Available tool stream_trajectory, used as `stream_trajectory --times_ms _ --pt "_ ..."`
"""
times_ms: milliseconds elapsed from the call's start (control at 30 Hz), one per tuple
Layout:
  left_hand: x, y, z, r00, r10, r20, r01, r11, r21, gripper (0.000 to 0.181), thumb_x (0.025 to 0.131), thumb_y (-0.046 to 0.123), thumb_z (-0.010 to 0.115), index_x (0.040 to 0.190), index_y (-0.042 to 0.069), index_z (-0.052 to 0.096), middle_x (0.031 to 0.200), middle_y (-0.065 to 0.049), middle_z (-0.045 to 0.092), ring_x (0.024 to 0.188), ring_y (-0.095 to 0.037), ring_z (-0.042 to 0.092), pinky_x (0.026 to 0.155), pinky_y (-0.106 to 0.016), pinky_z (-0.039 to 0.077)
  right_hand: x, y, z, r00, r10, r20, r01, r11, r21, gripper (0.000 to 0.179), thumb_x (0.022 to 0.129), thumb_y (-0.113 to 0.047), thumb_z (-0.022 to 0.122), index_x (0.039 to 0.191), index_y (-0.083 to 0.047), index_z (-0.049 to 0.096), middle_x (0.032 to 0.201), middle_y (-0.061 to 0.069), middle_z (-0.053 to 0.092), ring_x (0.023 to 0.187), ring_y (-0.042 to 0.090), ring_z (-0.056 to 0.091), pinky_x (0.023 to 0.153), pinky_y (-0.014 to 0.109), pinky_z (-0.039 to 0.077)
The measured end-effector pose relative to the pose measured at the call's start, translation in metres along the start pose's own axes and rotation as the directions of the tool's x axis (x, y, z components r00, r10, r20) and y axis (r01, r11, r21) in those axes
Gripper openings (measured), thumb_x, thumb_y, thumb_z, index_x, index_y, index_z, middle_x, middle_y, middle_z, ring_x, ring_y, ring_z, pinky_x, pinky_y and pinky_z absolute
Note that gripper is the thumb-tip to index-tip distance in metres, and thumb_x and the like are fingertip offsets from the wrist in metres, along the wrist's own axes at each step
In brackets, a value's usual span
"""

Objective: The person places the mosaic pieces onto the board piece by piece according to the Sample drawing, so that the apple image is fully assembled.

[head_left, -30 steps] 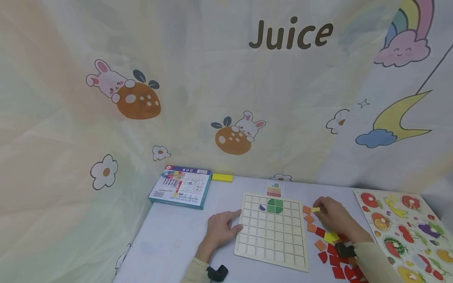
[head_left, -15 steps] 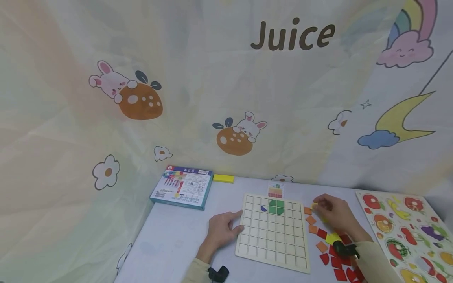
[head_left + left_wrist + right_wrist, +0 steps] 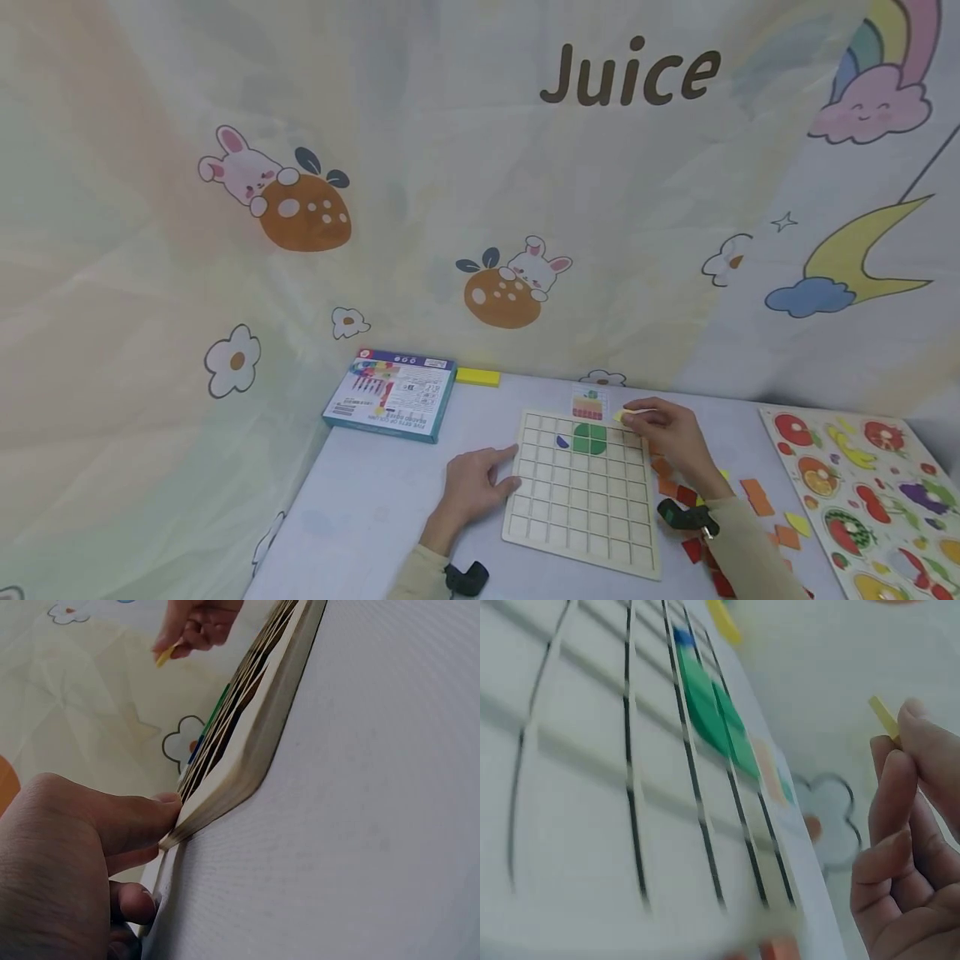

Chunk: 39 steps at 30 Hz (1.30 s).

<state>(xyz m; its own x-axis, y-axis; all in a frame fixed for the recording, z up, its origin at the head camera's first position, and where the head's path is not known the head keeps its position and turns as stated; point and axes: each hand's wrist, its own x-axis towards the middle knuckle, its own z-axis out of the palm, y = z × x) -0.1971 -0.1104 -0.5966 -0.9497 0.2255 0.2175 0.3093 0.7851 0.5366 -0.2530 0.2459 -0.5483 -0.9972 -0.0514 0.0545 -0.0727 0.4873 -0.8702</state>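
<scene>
A pale wooden grid board (image 3: pixel 577 525) lies on the white table, with green rounded pieces (image 3: pixel 589 438) forming a near-circle at its far side and a small blue piece (image 3: pixel 562 442) just left of them. My left hand (image 3: pixel 468 485) rests at the board's left edge, thumb and index finger spread and touching it. Between thumb and fingertips my right hand (image 3: pixel 671 435) pinches a small yellow piece (image 3: pixel 885 718), held above the board's far right corner. That yellow piece's exact shape is hard to tell, as it shows edge-on in both wrist views.
Loose red (image 3: pixel 692 550), orange (image 3: pixel 757 497) and yellow pieces (image 3: pixel 798 523) lie right of the board, partly under the right forearm. A picture card (image 3: pixel 589 402) sits behind the board. A fruit puzzle board (image 3: pixel 817 492) is far right; a flat box (image 3: pixel 393 400) and yellow block (image 3: pixel 478 377) stand back left.
My right hand has moved left with the yellow piece, from above the loose pieces to the board's far right corner. The left hand stays at the board's edge.
</scene>
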Motion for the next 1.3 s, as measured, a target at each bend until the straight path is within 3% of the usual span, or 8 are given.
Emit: stream_trajectory --times_ms 200,400,533,667,733,900,1133,1300 --pt "0.001 0.0 0.0 1.0 0.011 -0.003 -0.011 1.0 0.005 0.048 0.09 0.043 0.079 0.135 0.027 0.074 0.057 0.017 0.041 0.05 -0.002 0.03 0.053 -0.022 0.025 0.003 -0.012 0.031 0.998 -0.042 0.037 0.04 0.998 0.055 0.035 0.096 -0.034 0.08 0.121 -0.01 0.078 0.101 0.009 0.081 0.089 0.006 0.074 0.081 0.023 0.054" --pt "0.003 -0.001 0.0 1.0 0.014 0.007 -0.015 1.0 0.012 0.048 0.091 0.044 0.078 0.136 0.028 0.074 0.058 0.017 0.041 0.05 -0.001 0.03 0.053 -0.022 0.025 0.005 -0.023 0.063 0.991 -0.105 0.087 0.099 0.992 0.074 0.028 0.092 -0.029 0.084 0.115 -0.013 0.081 0.108 0.004 0.082 0.089 0.004 0.075 0.084 0.021 0.052" --pt "0.002 -0.001 -0.001 1.0 0.011 0.016 -0.011 1.0 0.01 0.048 0.092 0.044 0.078 0.136 0.028 0.073 0.058 0.017 0.041 0.051 -0.002 0.03 0.054 -0.022 0.024 0.005 -0.03 0.082 0.987 -0.117 0.11 0.114 0.993 0.036 0.024 0.089 -0.028 0.087 0.11 -0.017 0.082 0.094 -0.003 0.082 0.088 0.008 0.075 0.087 0.027 0.054" --pt "0.002 -0.002 -0.001 1.0 0.022 0.012 -0.022 1.0 0.013 0.047 0.092 0.044 0.078 0.136 0.028 0.074 0.058 0.017 0.041 0.051 -0.001 0.03 0.055 -0.022 0.024 0.002 -0.038 0.098 0.98 -0.122 0.154 0.123 0.992 0.005 0.024 0.086 -0.026 0.089 0.108 -0.018 0.082 0.089 -0.005 0.081 0.083 0.011 0.074 0.079 0.029 0.056" --pt "0.002 -0.003 0.0 0.999 0.031 0.009 -0.031 0.999 0.014 0.047 0.092 0.043 0.078 0.136 0.028 0.074 0.058 0.017 0.041 0.051 -0.001 0.03 0.055 -0.022 0.024 0.0 -0.042 0.104 0.975 -0.119 0.187 0.12 0.993 0.003 0.026 0.086 -0.026 0.09 0.109 -0.017 0.082 0.09 -0.004 0.08 0.079 0.01 0.073 0.073 0.026 0.056" --pt "0.002 -0.004 0.0 0.999 0.035 0.015 -0.036 0.999 0.016 0.048 0.092 0.042 0.079 0.137 0.028 0.073 0.059 0.017 0.04 0.051 -0.001 0.03 0.055 -0.022 0.024 -0.004 -0.048 0.113 0.964 -0.127 0.235 0.143 0.988 -0.052 0.029 0.086 -0.024 0.089 0.112 -0.015 0.081 0.092 -0.006 0.079 0.078 0.008 0.072 0.071 0.025 0.057" --pt "0.002 -0.003 0.0 1.0 0.016 0.024 -0.016 1.0 0.001 0.048 0.092 0.042 0.079 0.137 0.029 0.073 0.059 0.016 0.042 0.051 -0.002 0.031 0.055 -0.023 0.024 -0.003 -0.051 0.123 0.942 -0.204 0.266 0.257 0.949 -0.183 0.026 0.086 -0.021 0.089 0.111 -0.017 0.082 0.091 -0.012 0.076 0.078 0.001 0.065 0.072 0.023 0.054" --pt "0.001 -0.003 0.0 1.0 0.013 0.023 -0.013 1.0 -0.005 0.048 0.092 0.042 0.079 0.137 0.029 0.073 0.059 0.016 0.041 0.052 -0.002 0.031 0.055 -0.023 0.024 -0.004 -0.053 0.127 0.944 -0.198 0.264 0.268 0.928 -0.261 0.023 0.085 -0.023 0.089 0.108 -0.021 0.083 0.09 -0.015 0.074 0.078 0.002 0.059 0.072 0.024 0.049"
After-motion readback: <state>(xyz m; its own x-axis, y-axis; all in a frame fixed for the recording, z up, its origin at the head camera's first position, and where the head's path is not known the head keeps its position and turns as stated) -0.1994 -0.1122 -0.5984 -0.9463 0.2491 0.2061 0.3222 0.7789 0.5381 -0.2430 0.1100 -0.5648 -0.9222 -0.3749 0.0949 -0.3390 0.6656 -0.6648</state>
